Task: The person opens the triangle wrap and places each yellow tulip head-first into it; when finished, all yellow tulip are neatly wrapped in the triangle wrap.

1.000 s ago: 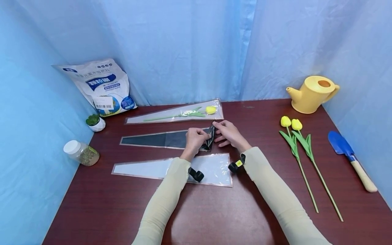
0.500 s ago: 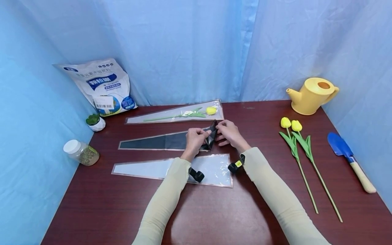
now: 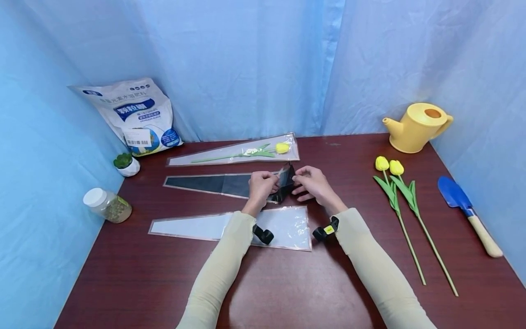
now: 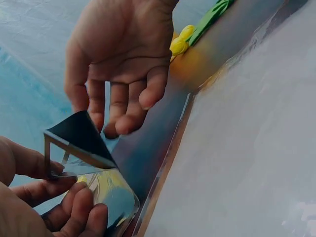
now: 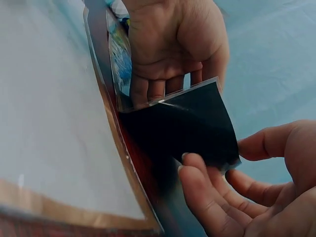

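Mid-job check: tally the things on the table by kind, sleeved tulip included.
White flower sleeves: 2
Black flower sleeve: 1
Yellow tulips: 3
Watering can: 1
Blue trowel: 1
Fertilizer bag: 1
White-lidded jar: 1
Potted succulent: 1
Total: 11

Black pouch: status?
Left hand pinching black pouch. Right hand at its raised flap, grip unclear. Pouch end parted open. No obstruction visible.

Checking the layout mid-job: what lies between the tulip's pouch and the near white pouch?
In the head view, the black pouch lies between the tulip's pouch and the white pouch, left hand and right hand at its wide end.
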The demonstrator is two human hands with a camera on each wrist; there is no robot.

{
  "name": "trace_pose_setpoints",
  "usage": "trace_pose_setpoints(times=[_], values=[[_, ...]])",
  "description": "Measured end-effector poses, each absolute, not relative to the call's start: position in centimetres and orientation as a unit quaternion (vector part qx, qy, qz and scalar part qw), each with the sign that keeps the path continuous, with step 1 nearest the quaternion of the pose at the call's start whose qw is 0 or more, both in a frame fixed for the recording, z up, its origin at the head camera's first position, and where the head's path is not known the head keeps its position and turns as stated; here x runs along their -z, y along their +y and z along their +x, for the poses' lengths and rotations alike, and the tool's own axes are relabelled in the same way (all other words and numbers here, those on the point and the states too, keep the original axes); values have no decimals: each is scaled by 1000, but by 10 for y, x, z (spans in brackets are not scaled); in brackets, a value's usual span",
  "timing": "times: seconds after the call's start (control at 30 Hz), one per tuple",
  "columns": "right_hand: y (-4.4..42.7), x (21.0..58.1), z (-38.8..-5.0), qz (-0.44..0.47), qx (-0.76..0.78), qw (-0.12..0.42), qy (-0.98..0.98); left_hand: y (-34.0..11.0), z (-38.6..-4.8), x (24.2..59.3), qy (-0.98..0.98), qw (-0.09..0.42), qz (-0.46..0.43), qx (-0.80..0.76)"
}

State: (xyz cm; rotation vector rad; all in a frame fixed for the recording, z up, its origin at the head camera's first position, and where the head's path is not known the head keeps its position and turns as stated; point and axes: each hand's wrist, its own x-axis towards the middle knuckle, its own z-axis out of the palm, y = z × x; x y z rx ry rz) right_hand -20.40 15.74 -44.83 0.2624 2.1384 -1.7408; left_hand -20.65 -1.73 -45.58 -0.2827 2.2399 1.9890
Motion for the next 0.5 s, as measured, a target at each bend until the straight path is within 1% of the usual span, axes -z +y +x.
trace_pose_setpoints(times=[0.5], values=[[167,454,-216,90,600,152,780,-20,-211,459,758,74,-86,-642]])
